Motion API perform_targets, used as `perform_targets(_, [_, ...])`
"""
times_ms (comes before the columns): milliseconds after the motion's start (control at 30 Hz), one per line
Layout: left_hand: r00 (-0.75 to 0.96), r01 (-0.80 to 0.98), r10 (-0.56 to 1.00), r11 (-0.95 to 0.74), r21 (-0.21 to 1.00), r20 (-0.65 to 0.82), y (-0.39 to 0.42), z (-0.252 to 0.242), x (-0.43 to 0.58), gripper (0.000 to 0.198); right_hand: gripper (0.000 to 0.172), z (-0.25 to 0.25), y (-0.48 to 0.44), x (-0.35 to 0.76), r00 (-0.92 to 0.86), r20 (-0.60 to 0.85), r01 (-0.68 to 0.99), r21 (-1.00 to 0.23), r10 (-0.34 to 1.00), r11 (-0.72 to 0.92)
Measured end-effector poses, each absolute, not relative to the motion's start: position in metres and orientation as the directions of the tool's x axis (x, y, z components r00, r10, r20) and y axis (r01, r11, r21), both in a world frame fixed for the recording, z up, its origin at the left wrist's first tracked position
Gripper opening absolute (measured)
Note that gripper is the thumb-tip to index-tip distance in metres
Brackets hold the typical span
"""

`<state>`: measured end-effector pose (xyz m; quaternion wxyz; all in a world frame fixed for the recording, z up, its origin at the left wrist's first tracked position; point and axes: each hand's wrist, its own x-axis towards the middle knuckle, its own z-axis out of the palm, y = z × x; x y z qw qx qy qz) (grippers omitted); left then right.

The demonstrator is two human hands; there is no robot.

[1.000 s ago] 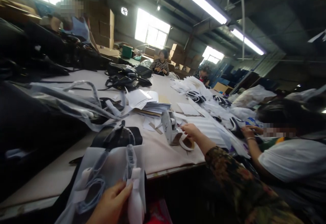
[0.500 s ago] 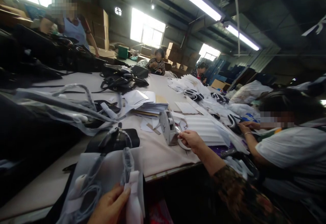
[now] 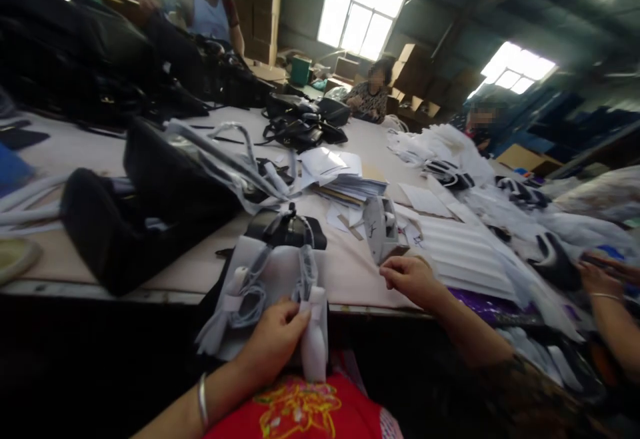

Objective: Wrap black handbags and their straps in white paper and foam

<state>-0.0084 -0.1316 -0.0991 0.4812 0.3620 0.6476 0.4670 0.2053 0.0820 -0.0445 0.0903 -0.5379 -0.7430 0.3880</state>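
Now right fingers (image 3: 393, 272) nearer table edge (image 3: 370, 308)

- A black bag (image 3: 256, 227) with plastic-wrapped handles (image 3: 309, 264) is lying across the pale table's (image 3: 357, 279) edge.
- A translucent white sheet (image 3: 283, 269) is covering the bag's near part.
- A pale grey tape dispenser (image 3: 376, 229) is standing near the bag.

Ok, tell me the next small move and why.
Probably bring the right hand toward the white wrapping: its fingers are curled beside the tape dispenser, while the left hand pinches that wrapping. Whether the right holds tape is unclear.
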Motion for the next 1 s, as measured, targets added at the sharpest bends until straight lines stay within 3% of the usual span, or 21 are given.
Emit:
perform_targets(100, [-0.311, 0.122, 0.923, 0.277, 0.953, -0.228, -0.130, -0.094, -0.008, 0.038, 0.025, -0.035, 0.028, 0.172, -0.696, -0.377, 0.601, -0.771, 0.612, 0.209])
perform_targets(233, [-0.349, 0.198, 0.919, 0.264, 0.944, -0.184, -0.131, -0.096, -0.005, 0.031, 0.025, -0.043, -0.017, 0.127, -0.773, -0.439, 0.568, -0.800, 0.458, 0.192])
perform_targets(533, [-0.464, 0.318, 0.886, 0.182, 0.931, -0.015, -0.131, -0.112, 0.002, 0.016, 0.026, -0.055, -0.015, 0.110, -0.749, -0.401, 0.641, -0.638, 0.527, 0.426])
perform_targets(733, [-0.477, 0.339, 0.879, 0.158, 0.927, 0.025, -0.132, -0.116, 0.004, 0.014, 0.032, -0.058, -0.019, 0.106, -0.646, -0.452, 0.743, -0.555, 0.615, 0.373])
perform_targets(867, [-0.483, 0.371, 0.869, 0.097, 0.924, 0.103, -0.133, -0.120, 0.006, 0.015, 0.040, -0.064, -0.023, 0.100, -0.574, -0.407, 0.795, -0.487, 0.711, 0.362])
perform_targets(1000, [-0.497, 0.392, 0.859, 0.094, 0.915, 0.125, -0.132, -0.122, 0.005, 0.016, 0.037, -0.070, -0.028, 0.104, -0.544, -0.416, 0.781, -0.569, 0.729, 0.258])
